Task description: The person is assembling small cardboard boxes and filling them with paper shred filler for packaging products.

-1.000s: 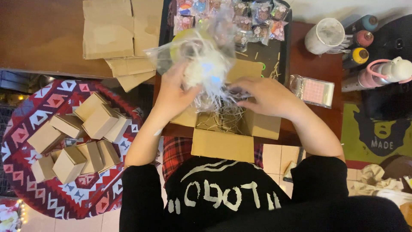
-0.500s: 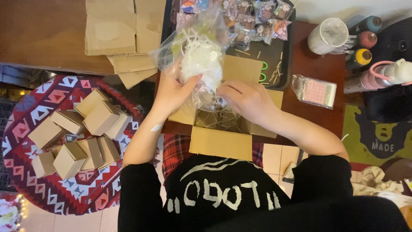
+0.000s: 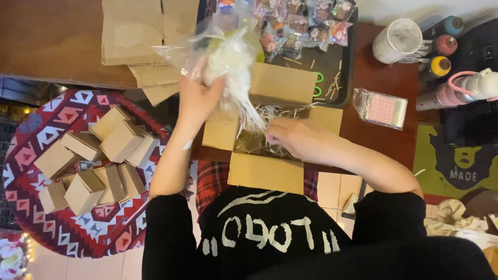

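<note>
Since half a second ago your left hand [image 3: 199, 98] has lifted the clear plastic bag [image 3: 218, 46] higher and further left, and your right hand [image 3: 295, 139] has dropped down into the open cardboard box [image 3: 270, 140]. Nearest you: that box sits at the table's near edge, flaps spread, with pale shredded paper filler [image 3: 259, 116] strung between the bag mouth and the box interior. Right fingers are curled down into the filler inside the box, closed on strands as far as I can tell; fingertips are hidden. Left fingers are clamped around the bag's lower part, bag tilted mouth-down over the box. To your left, below table level, a pile of small closed brown boxes [image 3: 93, 161] sits on a red patterned rug [image 3: 31, 207]. Beyond the box: a black tray [image 3: 332, 67] with small wrapped items and green-handled scissors [image 3: 317, 84], flat brown cardboard sheets [image 3: 135, 36] on the left, a white cup [image 3: 397, 41] and coloured bottles [image 3: 441, 57] on the right. Risk, as I judge it: filler trails loosely, so a fast pull could scatter strands over the near edge or snag the tray; the near flap overhangs, so downward pressure could tip the box.
</note>
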